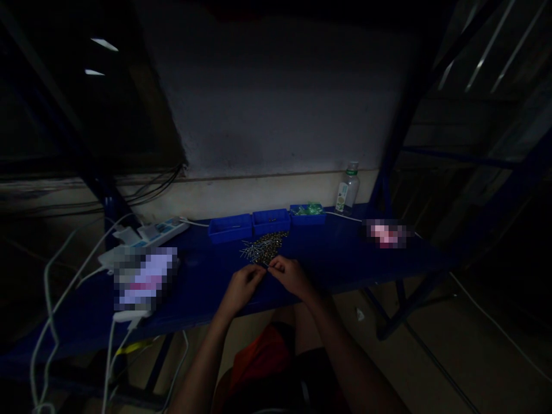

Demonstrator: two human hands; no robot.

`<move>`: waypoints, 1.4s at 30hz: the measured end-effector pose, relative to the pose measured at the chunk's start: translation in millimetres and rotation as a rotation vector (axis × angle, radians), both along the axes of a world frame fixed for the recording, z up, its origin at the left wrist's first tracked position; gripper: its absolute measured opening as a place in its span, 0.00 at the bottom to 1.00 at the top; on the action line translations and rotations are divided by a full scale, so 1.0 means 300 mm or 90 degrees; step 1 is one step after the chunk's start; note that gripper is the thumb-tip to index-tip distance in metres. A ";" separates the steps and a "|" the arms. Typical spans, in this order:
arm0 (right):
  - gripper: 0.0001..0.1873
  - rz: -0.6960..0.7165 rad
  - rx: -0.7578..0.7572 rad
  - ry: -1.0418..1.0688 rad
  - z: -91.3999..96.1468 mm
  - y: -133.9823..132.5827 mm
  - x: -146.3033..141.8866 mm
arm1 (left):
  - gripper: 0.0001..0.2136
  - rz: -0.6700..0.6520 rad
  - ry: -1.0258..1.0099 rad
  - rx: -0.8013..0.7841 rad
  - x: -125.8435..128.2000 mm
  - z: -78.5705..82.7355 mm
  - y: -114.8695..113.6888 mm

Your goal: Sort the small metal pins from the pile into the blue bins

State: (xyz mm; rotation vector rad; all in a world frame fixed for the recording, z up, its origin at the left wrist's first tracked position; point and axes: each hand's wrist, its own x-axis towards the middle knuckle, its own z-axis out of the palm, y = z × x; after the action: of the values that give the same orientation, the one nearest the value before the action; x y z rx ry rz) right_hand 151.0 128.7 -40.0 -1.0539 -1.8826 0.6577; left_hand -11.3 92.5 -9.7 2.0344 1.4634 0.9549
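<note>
My left hand (242, 286) is at the front of the blue table (319, 259), its thumb and fingertips drawn together. Just beside it, my right hand (291, 276) is closed in a pinch, with its fingertips almost meeting those of the left. A thin small piece seems to lie between the fingertips, too dark and small to name. Right beyond both hands spreads a pile of small metal parts (264, 248); long thin pins or screws show on its left side, and shorter brassy pieces on its right.
Behind the pile stand three blue bins: a left bin (230, 229), a middle bin (271, 221) with a few small pieces, and a right bin (307, 215) holding green plastic. A clear bottle (348, 190) stands back right. Left are a power strip (159, 233) and white cables (49, 310).
</note>
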 end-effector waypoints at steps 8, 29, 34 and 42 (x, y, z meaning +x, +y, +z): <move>0.04 0.030 -0.013 -0.006 0.002 -0.006 -0.001 | 0.15 -0.009 0.021 -0.003 0.001 -0.003 -0.003; 0.08 -0.012 0.017 -0.005 0.017 -0.014 0.002 | 0.13 0.011 0.011 0.000 -0.013 -0.021 0.007; 0.06 -0.002 0.041 -0.014 -0.001 0.001 0.000 | 0.12 0.006 0.020 0.002 -0.009 -0.018 0.003; 0.04 0.010 0.050 -0.044 -0.012 0.001 0.000 | 0.13 0.023 -0.040 0.023 -0.021 -0.034 0.014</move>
State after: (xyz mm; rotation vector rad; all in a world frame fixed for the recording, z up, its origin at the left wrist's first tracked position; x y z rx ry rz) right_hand 150.9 129.1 -43.6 -1.0236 -1.9615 0.5580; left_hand -17.6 96.7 -19.9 1.9903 1.4653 1.0572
